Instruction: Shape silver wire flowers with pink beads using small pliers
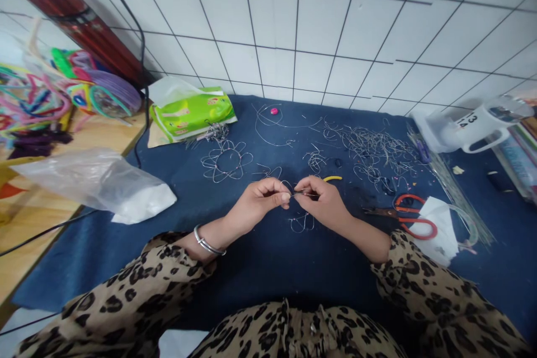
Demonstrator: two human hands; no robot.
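Near the middle of the blue cloth, my left hand (262, 201) pinches a thin wire (292, 196) between thumb and fingertips. My right hand (322, 201) closes on the same wire just to the right, fingertips almost touching those of the left. Loops of wire (302, 224) hang or lie just below the fingertips; whether they join the held wire I cannot tell. A flower-shaped wire ring (227, 161) lies up and left of my left hand. Behind my right hand shows the tip of something yellow (333, 178). Small wire pieces (314, 159) lie beyond the hands.
Red-handled scissors (413, 218) lie right of my right hand on white paper (438, 229). Tangled wires (373, 148) spread behind. A green tissue pack (193, 114), plastic bag (100, 179) and red flask (84, 28) stand left; a white pitcher (474, 126) is at right.
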